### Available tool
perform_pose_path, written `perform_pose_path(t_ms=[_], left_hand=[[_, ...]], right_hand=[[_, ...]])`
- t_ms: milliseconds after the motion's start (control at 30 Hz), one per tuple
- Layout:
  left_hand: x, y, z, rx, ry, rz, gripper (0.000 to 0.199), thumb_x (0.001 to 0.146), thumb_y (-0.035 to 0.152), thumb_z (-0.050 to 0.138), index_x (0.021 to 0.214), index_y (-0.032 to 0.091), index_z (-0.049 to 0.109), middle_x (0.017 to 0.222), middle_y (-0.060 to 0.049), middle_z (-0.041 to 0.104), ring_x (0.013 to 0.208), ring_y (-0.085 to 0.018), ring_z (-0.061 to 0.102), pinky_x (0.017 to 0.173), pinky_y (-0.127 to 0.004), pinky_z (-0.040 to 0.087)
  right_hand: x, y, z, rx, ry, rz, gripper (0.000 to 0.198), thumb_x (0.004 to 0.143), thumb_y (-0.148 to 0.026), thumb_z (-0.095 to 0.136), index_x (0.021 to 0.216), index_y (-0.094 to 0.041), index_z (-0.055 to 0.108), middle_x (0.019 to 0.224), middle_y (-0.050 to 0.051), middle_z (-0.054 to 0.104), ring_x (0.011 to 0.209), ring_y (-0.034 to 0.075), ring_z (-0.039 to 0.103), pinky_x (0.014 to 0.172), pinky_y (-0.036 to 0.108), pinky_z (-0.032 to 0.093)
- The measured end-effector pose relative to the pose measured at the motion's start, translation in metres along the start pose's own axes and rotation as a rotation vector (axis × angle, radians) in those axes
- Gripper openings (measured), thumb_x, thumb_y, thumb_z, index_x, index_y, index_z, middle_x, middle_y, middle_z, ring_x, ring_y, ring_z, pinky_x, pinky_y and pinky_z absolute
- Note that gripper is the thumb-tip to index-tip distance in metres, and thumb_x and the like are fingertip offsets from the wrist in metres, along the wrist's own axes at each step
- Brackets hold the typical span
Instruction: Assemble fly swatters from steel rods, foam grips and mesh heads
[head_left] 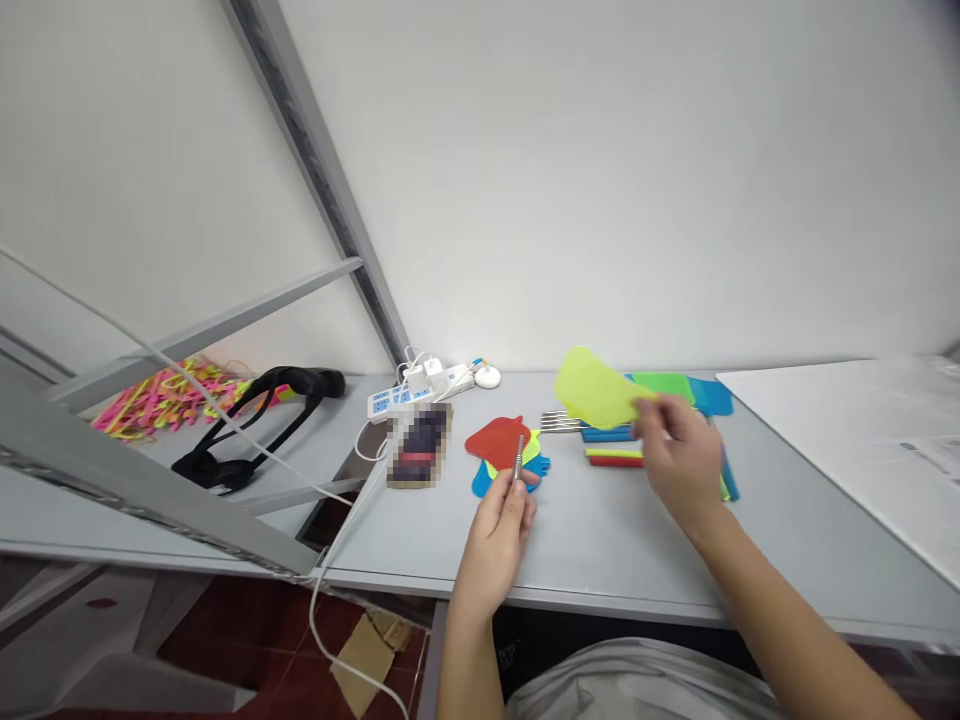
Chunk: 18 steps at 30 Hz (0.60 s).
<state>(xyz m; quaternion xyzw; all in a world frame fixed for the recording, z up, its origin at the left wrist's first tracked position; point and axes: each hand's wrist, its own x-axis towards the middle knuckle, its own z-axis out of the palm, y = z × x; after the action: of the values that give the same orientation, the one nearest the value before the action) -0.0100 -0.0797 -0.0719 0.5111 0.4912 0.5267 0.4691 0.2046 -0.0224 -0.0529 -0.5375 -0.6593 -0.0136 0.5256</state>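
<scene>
A short metal rod [518,458] points up from my left hand [501,530], its fingers closed round the lower part. Behind it on the table, a red fly swatter head [496,440] overlaps a yellow one [533,449] and a blue one [484,482]. My right hand [681,455] pinches a yellow-green fly swatter head [596,388] by its narrow end, raised above the table. Below and behind it lie several metal rods [559,421], a blue tube [606,435], and a red tube [613,459]. The hand partly covers these tubes.
Green [666,384] and blue [712,397] swatter heads lie at the back right, near a white sheet [847,430]. Left of my hands are a blurred dark object [418,447], a power strip [397,400], a grey metal frame [322,180], a black strap-like item [281,420] and colourful strips [176,398].
</scene>
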Motion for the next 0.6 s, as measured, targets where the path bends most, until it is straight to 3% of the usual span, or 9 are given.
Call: perform_pose_path(t_ms=[33,67,133,233,367,467,600], left_hand=[[0.000,-0.001,0.010,0.012,-0.076,-0.018,0.033,0.094,0.048,0.050,0.099,0.019,0.066,0.063,0.003,0.048,0.045,-0.009,0.036,0.043,-0.020,0.031],[-0.001,-0.002,0.021,0.048,-0.158,-0.032,0.035,0.095,0.049,0.046,0.101,0.020,0.065,0.063,0.003,0.048,0.045,-0.009,0.035,0.042,-0.019,0.030],[-0.005,-0.002,0.042,0.114,-0.274,-0.026,0.035,0.096,0.047,0.043,0.103,0.021,0.065,0.063,0.003,0.049,0.048,-0.011,0.040,0.045,-0.020,0.032],[-0.012,0.003,0.069,0.211,-0.345,0.040,0.025,0.093,0.042,0.051,0.099,0.025,0.069,0.073,-0.002,0.061,0.068,-0.019,0.056,0.060,-0.025,0.041],[-0.018,0.017,0.092,0.448,-0.436,0.186,0.021,0.092,0.034,0.054,0.105,0.031,0.071,0.098,-0.006,0.071,0.093,-0.026,0.063,0.079,-0.031,0.043],[-0.017,0.031,0.104,0.696,-0.483,0.315,0.029,0.097,0.032,0.044,0.114,0.034,0.068,0.097,-0.005,0.071,0.089,-0.025,0.065,0.076,-0.031,0.045],[-0.010,0.048,0.115,0.744,-0.511,0.399,0.033,0.098,0.031,0.042,0.118,0.034,0.067,0.090,-0.006,0.069,0.082,-0.024,0.065,0.071,-0.030,0.046]], right_hand=[[-0.013,0.011,-0.018,0.061,0.126,0.137,0.031,0.102,-0.038,0.032,0.091,-0.019,0.054,0.065,0.000,0.058,0.053,0.014,0.051,0.056,0.028,0.043],[-0.025,0.020,-0.034,0.350,0.327,0.428,0.028,0.097,-0.044,0.047,0.083,-0.021,0.053,0.059,-0.004,0.053,0.045,0.011,0.044,0.048,0.025,0.038],[-0.047,0.033,-0.059,0.453,0.427,0.552,0.030,0.095,-0.048,0.049,0.079,-0.022,0.046,0.053,-0.008,0.048,0.042,0.010,0.041,0.042,0.022,0.034],[-0.064,0.038,-0.082,0.503,0.489,0.601,0.031,0.092,-0.047,0.055,0.079,-0.021,0.048,0.050,-0.008,0.049,0.040,0.009,0.041,0.039,0.019,0.032],[-0.061,0.034,-0.101,0.531,0.617,0.591,0.028,0.091,-0.044,0.058,0.079,-0.020,0.050,0.050,-0.007,0.052,0.041,0.008,0.044,0.041,0.018,0.035],[-0.056,0.035,-0.119,0.541,0.713,0.585,0.026,0.090,-0.040,0.060,0.077,-0.021,0.050,0.048,-0.008,0.050,0.039,0.008,0.042,0.039,0.018,0.033],[-0.054,0.040,-0.138,0.595,0.749,0.616,0.022,0.087,-0.037,0.063,0.076,-0.021,0.051,0.048,-0.009,0.049,0.037,0.008,0.040,0.035,0.018,0.031]])
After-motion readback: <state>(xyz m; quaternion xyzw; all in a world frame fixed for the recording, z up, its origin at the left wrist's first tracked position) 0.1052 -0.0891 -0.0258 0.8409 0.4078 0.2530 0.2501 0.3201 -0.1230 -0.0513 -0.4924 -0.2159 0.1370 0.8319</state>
